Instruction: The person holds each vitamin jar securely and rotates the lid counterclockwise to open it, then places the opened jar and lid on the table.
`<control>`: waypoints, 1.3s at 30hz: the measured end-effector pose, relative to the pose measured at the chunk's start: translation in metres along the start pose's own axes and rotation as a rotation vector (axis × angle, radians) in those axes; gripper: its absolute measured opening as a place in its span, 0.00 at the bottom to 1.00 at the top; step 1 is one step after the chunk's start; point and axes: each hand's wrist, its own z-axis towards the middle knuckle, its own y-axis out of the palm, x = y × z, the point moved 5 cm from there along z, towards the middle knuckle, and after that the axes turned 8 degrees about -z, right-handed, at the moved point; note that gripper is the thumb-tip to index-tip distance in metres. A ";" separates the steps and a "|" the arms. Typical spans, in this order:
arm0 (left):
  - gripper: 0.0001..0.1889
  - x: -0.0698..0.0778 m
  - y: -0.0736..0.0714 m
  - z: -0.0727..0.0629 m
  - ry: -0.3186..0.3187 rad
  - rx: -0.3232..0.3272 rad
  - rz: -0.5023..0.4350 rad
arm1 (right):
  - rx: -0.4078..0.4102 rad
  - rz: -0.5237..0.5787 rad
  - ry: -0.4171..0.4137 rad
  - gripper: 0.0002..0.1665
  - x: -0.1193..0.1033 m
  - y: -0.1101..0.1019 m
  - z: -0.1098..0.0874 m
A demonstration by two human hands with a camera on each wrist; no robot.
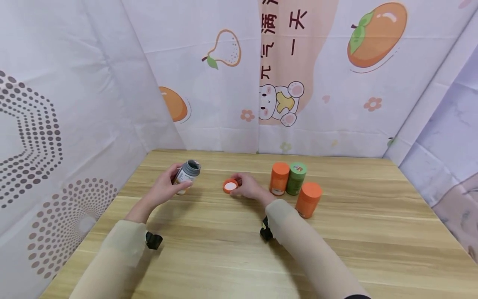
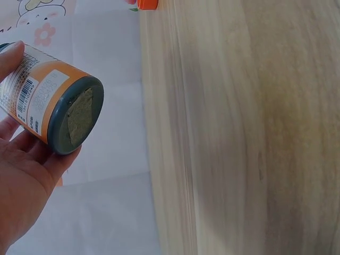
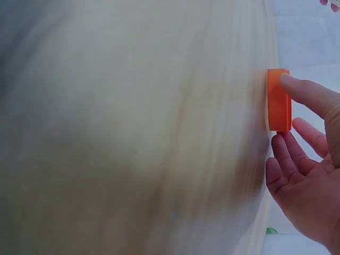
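Note:
My left hand (image 1: pixel 163 187) grips a dark grey bottle (image 1: pixel 184 175) with a white and orange label, thumb on one side and fingers on the other. The bottle leans, and its uncapped mouth shows in the head view. In the left wrist view the bottle's base (image 2: pixel 81 118) is visible, above the table. Right of it, an orange lid (image 1: pixel 230 186) lies on the table with its white inner face up. My right hand (image 1: pixel 249 187) pinches this lid at its rim; the right wrist view shows the thumb against the lid's side (image 3: pixel 278 103) and fingertips at its edge.
To the right of my right hand stand an orange jar (image 1: pixel 279 179), a green jar (image 1: pixel 296 179) beside it, and another orange jar (image 1: pixel 308 200) nearer to me. All three have lids on. A printed cloth (image 1: pixel 224 104) hangs behind the wooden table (image 1: pixel 209 257).

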 end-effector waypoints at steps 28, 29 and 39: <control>0.32 -0.006 0.019 0.025 -0.045 -0.050 -0.007 | 0.088 -0.004 -0.037 0.32 -0.028 -0.047 -0.040; 0.32 0.000 0.020 0.025 -0.055 -0.053 -0.003 | 0.091 -0.007 -0.043 0.32 -0.029 -0.049 -0.042; 0.33 -0.015 0.035 0.035 -0.083 -0.082 -0.026 | 0.117 -0.039 -0.132 0.29 -0.038 -0.065 -0.066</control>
